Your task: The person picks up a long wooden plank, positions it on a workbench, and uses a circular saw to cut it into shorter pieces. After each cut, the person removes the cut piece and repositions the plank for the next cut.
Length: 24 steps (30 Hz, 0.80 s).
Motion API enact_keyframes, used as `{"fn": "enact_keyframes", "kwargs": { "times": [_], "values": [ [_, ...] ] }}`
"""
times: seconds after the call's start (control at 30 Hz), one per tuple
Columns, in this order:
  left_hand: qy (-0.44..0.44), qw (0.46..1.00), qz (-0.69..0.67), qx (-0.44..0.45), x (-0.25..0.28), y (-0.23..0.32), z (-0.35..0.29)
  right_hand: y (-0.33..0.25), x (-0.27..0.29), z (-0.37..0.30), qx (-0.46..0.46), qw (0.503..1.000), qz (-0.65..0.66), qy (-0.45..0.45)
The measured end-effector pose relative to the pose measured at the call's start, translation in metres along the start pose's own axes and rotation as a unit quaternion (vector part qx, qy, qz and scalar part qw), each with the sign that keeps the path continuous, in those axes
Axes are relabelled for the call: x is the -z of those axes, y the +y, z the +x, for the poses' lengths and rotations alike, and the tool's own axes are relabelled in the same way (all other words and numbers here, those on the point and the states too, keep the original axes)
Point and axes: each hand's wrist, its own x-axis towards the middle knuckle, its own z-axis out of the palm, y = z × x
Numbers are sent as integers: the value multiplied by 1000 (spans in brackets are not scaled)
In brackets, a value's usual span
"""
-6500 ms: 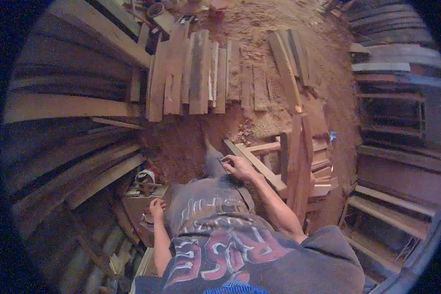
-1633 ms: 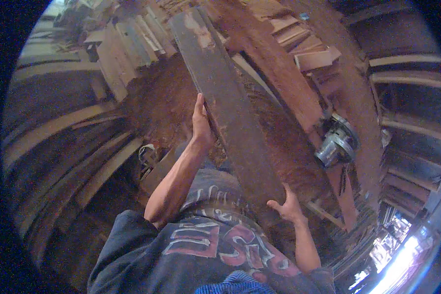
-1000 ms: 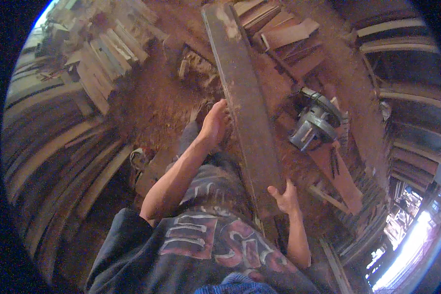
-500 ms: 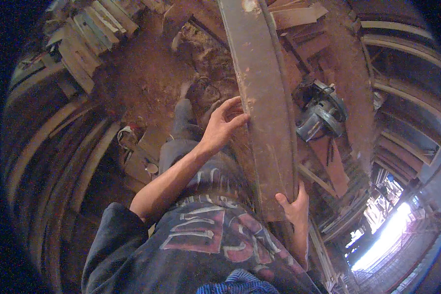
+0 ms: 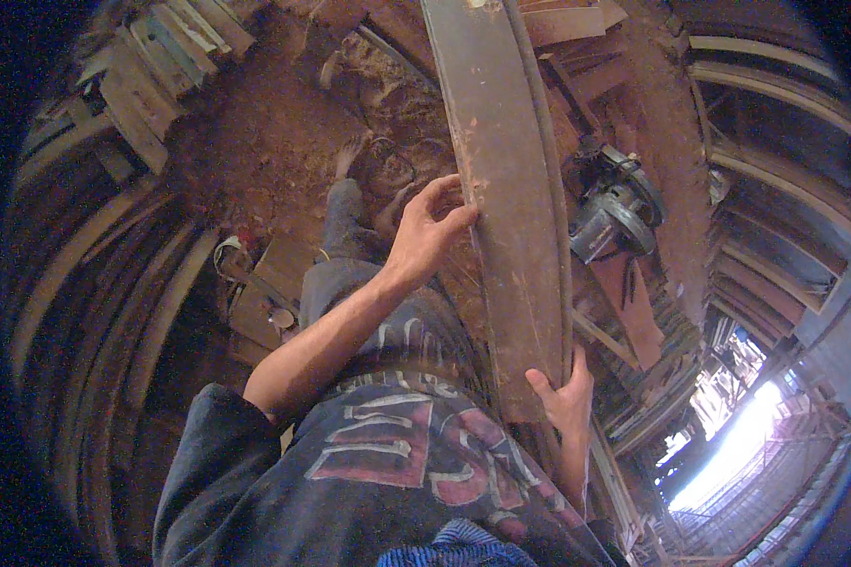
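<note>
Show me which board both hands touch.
The long grey-brown plank at centre: left hand at its left edge, right hand near its lower end. The other boards are untouched.

Room to the left of the long plank, crowding to its right.
The plank (image 5: 511,198) runs from the top edge down to the waist, barring a level crossing between the left hand (image 5: 421,241) and right hand (image 5: 569,402). Leftward, a hand could pass over the brown ground (image 5: 255,137) until stacked boards (image 5: 165,71) block the upper left; the foot (image 5: 352,156) and trousered leg (image 5: 347,222) interrupt that path. Rightward, a grey power tool (image 5: 616,213) appears just beside the plank, leaving a narrow gap; their depth apart is unclear.
</note>
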Motion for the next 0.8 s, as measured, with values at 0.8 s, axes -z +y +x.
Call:
{"fn": "enact_keyframes", "kwargs": {
  "times": [0.8],
  "values": [
    [67, 997, 12, 18, -10, -5, 10, 12, 3, 11, 4, 998, 17, -54]
  ]
}}
